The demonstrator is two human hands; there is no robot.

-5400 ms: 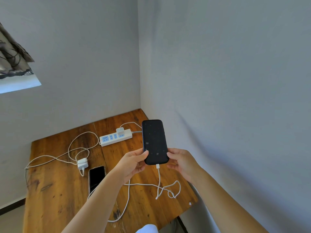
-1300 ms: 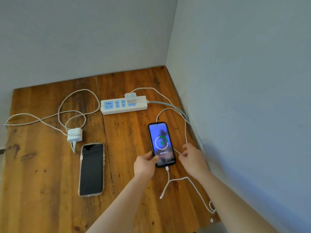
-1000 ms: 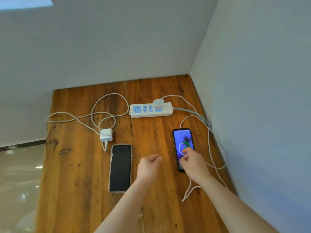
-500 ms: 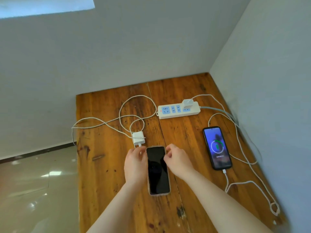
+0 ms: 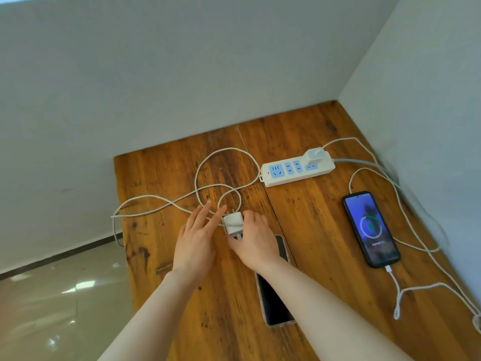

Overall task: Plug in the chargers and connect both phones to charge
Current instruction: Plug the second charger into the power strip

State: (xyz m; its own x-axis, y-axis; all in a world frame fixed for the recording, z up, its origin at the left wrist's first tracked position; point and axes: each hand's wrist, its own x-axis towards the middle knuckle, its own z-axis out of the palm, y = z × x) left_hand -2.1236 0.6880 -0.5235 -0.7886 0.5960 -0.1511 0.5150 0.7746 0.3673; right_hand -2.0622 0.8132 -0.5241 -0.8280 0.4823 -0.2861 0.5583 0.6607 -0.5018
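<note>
So half of this is sorted: the lit phone (image 5: 371, 227) on the right side of the bench (image 5: 312, 217) shows a green charging ring and its cable runs to the adapter already seated in the power strip (image 5: 296, 168). The dark phone (image 5: 273, 290) lies flat near the middle, partly under the right forearm, nothing plugged into it that I can see.

The right hand (image 5: 256, 242) has its fingers curled onto the loose charger adapter (image 5: 233, 223), thumb under it. The left hand (image 5: 195, 238) is flat and spread beside it, fingers touching the cable but gripping nothing.

What I'd worry about: that white cable (image 5: 221, 178) is looped over itself a few times, so lifting the adapter toward the strip could drag the loops into a knot or come up short. It also trails off the left bench edge, so it might snag. The forearm could nudge the dark phone too.

Writing: small text under the charging ring, way too blurry to read. No brand visible anywhere.
</note>
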